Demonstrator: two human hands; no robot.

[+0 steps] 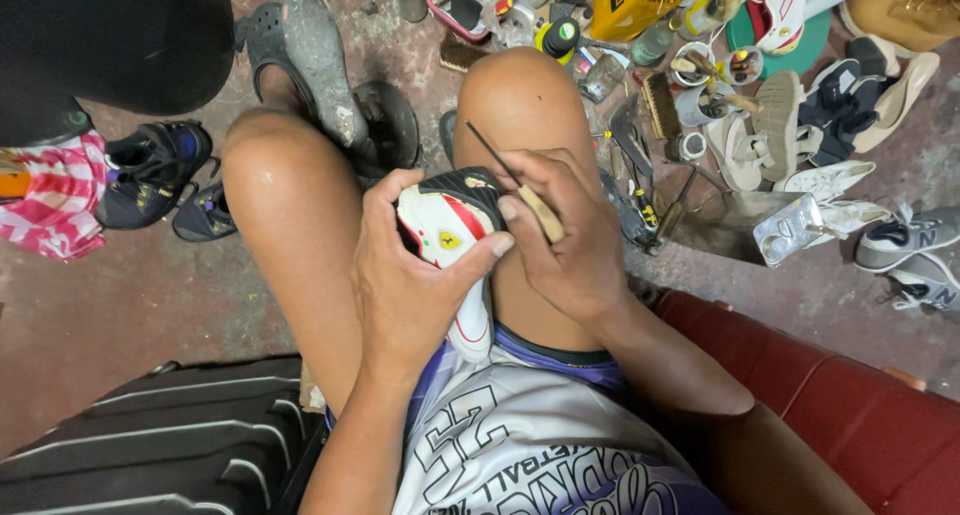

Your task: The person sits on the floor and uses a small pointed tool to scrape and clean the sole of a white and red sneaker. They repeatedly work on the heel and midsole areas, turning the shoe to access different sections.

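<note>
a: where's the shoe [447, 237]?

b: on the lap between the knees, long axis running toward the body. left hand [405, 285] wrapped shut round it, thumb across the side.

a: and the right hand [572, 237]?

b: just beside it, pinched shut on an awl [515, 180], tip angled up-left.

a: around?

b: brushes, tools, loose shoes on the floor [150, 295] beyond; nothing between.

Open floor [130, 305] left of the knees; ahead and right, crowded shoes [800, 135] and tools [640, 175].
</note>
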